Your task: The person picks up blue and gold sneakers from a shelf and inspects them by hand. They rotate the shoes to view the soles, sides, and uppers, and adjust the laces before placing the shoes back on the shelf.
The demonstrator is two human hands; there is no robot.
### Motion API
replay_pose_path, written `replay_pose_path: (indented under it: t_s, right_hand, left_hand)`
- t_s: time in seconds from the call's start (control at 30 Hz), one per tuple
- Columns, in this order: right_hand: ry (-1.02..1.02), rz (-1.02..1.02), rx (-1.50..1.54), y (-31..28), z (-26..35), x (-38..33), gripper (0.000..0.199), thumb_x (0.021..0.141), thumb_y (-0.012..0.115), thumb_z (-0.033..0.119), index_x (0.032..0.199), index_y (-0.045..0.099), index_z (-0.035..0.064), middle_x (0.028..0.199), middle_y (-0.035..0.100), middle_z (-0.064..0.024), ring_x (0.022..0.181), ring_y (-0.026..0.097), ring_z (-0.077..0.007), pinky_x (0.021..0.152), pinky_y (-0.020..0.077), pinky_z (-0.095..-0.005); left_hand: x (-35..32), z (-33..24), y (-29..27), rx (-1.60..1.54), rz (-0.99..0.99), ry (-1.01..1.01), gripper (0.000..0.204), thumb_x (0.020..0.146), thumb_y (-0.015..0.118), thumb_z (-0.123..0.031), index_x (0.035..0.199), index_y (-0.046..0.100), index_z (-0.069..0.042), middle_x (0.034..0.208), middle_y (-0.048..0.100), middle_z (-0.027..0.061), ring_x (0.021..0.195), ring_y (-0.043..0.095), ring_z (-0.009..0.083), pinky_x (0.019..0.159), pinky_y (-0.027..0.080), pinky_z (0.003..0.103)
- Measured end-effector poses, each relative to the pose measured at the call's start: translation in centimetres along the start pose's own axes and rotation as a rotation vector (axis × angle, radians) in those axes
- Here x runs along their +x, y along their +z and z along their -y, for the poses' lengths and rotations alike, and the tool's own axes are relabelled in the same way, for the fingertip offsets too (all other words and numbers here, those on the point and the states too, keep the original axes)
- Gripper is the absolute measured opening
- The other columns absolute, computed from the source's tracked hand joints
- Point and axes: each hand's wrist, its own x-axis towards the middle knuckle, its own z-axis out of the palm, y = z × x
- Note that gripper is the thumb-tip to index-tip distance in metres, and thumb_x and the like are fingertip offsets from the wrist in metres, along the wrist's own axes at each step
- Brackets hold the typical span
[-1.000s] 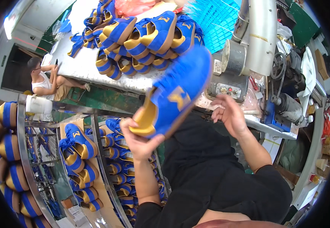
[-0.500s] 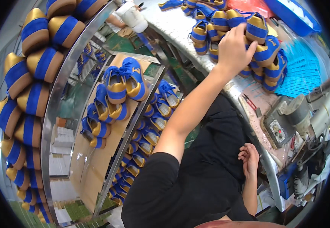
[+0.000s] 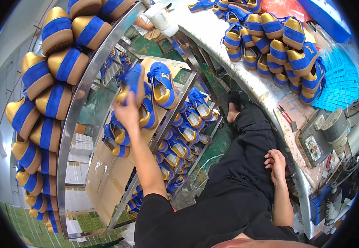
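while the left hand stretches to the metal rack, fingers clamped on a blue and gold shoe over a cardboard shelf, more shoes just beside, right hand resting loosely curled on a black-trousered thigh, shoe pile on the worktable

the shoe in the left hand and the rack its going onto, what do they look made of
Shoe: looks like matte blue suede or fabric with shiny gold trim, though blurred. Left hand grips it.
Rack: bare metal tube, silvery with bright glints; its shelf looks like brown cardboard.
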Motion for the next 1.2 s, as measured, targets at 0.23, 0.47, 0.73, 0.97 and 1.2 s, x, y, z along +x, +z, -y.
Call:
replay_pose_path:
  t_s: [0.23,0.47,0.73,0.97,1.2]
  right_hand:
    - [-0.151,0.209,-0.100,0.1,0.8,-1.5,0.028,0.099,0.058,0.023,0.118,0.055,0.0023,0.097,0.065,-0.0087,0.071,0.063,-0.0124,0.059,0.0516,-0.0242]
    - [-0.559,0.377,0.082,-1.0,5.5,-3.3,0.110,0.083,0.069,0.063,0.158,0.008,0.0088,0.152,0.034,-0.0195,0.128,0.051,-0.0322,0.093,0.0529,-0.0456]
    - [-0.732,-0.209,0.027,-7.7,4.9,-6.9,0.102,0.080,0.078,0.050,0.154,0.024,0.0048,0.155,0.033,-0.0106,0.141,0.035,-0.0223,0.115,0.0301,-0.0368]
    - [-0.923,-0.307,0.139,-12.7,6.5,-10.6,0.109,0.077,0.084,0.042,0.155,0.019,0.0008,0.152,0.037,-0.0121,0.139,0.039,-0.0227,0.115,0.0320,-0.0383]
    - [-1.041,-0.467,0.186,-15.7,8.5,-13.1,0.113,0.076,0.085,0.038,0.156,0.014,0.0007,0.149,0.040,-0.0119,0.137,0.042,-0.0229,0.113,0.0341,-0.0390]
  left_hand:
    - [-13.4,-4.9,-3.9,-1.398,0.388,-0.534,0.076,0.092,0.042,-0.062,0.138,0.045,-0.002,0.129,0.059,0.0193,0.107,0.064,0.0373,0.067,0.061,0.044]
    - [-26.9,-6.5,1.4,-1.404,1.098,-0.598,0.067,0.071,0.081,-0.035,0.114,0.038,-0.006,0.116,0.056,0.0171,0.105,0.058,0.0229,0.088,0.049,0.034]
    - [-31.2,-10.1,5.0,-1.350,1.569,-0.478,0.077,0.073,0.082,-0.040,0.125,0.037,-0.005,0.139,0.047,0.0261,0.126,0.050,0.0320,0.107,0.038,0.042]
    - [-33.3,-18.5,9.2,-1.427,1.634,-0.325,0.109,0.073,0.082,-0.040,0.154,0.022,0.003,0.145,0.041,0.0272,0.134,0.046,0.0330,0.113,0.033,0.043]
    - [-34.5,-25.9,11.9,-1.516,1.668,-0.212,0.106,0.076,0.080,-0.035,0.154,0.019,0.005,0.144,0.043,0.0297,0.134,0.047,0.0358,0.113,0.035,0.046]
